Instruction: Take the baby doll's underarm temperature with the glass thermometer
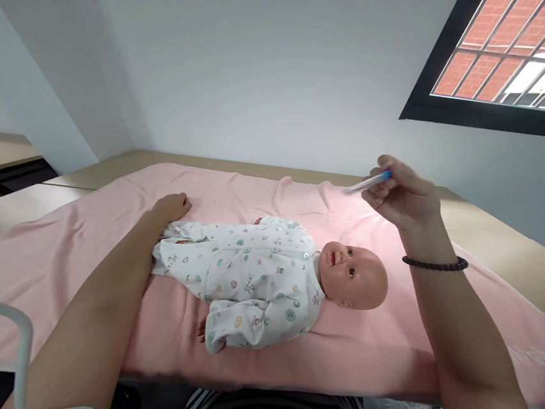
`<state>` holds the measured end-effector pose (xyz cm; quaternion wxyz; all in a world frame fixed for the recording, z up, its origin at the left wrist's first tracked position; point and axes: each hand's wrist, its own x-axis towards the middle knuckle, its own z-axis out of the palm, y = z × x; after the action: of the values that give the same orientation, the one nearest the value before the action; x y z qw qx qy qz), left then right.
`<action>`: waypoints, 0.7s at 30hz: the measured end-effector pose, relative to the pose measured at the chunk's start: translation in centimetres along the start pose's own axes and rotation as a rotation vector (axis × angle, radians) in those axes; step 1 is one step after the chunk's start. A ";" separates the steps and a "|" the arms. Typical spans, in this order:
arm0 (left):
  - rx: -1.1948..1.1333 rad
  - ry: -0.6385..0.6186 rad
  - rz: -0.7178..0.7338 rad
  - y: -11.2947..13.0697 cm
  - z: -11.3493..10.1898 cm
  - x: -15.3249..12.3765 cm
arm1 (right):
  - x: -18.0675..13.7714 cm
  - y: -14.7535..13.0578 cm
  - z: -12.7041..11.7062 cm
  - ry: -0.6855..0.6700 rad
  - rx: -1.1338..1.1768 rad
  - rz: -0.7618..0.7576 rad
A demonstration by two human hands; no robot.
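The slim blue-ended stick (368, 182) in my right hand (413, 195) looks like smooth plastic; the beaded bracelet (440, 267) behind that hand looks glossy. Below it, the doll's head (366, 278) has a smooth, faintly shiny plastic look, its suit (247, 266) matt cloth. Under my left hand (172, 206) lies soft, creased matt pink fabric (235, 194).

One view, worn on your head, faces forward and steeply down across the bench (499, 249), near enough that your forearms (99, 303) rise from the lower edge; wall (276, 70) and window (500, 66) fill the top.
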<state>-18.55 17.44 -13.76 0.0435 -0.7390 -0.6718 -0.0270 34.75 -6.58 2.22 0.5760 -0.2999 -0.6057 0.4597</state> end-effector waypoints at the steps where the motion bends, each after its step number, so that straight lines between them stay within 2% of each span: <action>1: -0.002 -0.001 -0.001 0.0 0.0 0.0 | -0.1 -0.1 0.2 -0.002 -0.006 -0.049; 5: -0.002 -0.011 0.001 0.1 -0.1 -0.1 | -0.4 -0.4 0.5 0.000 -0.456 -0.086; 6: -0.001 -0.014 0.001 0.1 -0.2 -0.1 | -0.5 -0.5 0.5 -0.012 -0.444 -0.091; 9: 0.000 -0.015 -0.001 0.2 -0.2 -0.1 | -0.6 -0.7 0.2 -0.038 -0.133 -0.152; 10: -0.001 -0.013 -0.003 0.2 -0.3 -0.1 | -0.6 -0.7 0.1 -0.043 -0.102 -0.166; 14: -0.008 -0.004 -0.002 0.3 -0.3 -0.1 | -0.6 -0.8 0.1 -0.105 -0.396 -0.043; 18: -0.013 0.004 -0.004 0.3 -0.4 -0.2 | -0.5 -0.7 0.4 -0.011 -0.073 -0.096; 19: -0.011 0.004 -0.005 0.3 -0.4 -0.2 | -0.4 -0.6 0.5 0.000 -0.086 -0.100; 21: -0.008 0.001 -0.005 0.3 -0.4 -0.2 | -0.4 -0.7 0.7 0.000 -0.267 -0.050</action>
<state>-18.22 17.15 -13.41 0.0407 -0.7373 -0.6736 -0.0304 34.25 -7.37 2.72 0.5422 -0.3585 -0.6689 0.3606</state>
